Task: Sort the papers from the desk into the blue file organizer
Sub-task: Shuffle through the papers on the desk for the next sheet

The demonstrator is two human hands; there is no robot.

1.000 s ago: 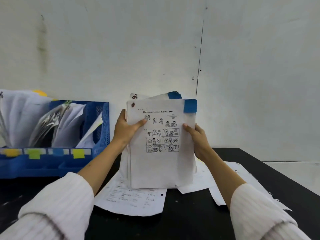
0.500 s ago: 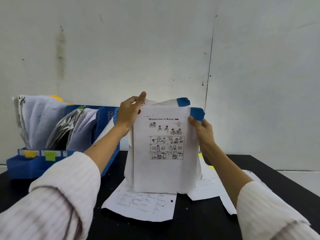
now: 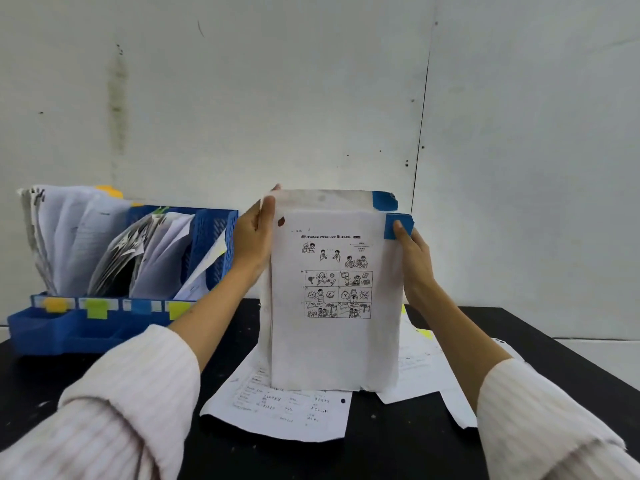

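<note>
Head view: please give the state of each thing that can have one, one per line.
paper stack: upright on the desk, held by both hands
left hand: grips the stack's left edge
right hand: grips the right edge, thumb on blue tab
blue file organizer: compartments hold papers

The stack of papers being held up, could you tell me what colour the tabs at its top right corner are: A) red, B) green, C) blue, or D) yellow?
C: the tabs at the top right corner of the stack of papers are blue, under the right hand thumb.
</note>
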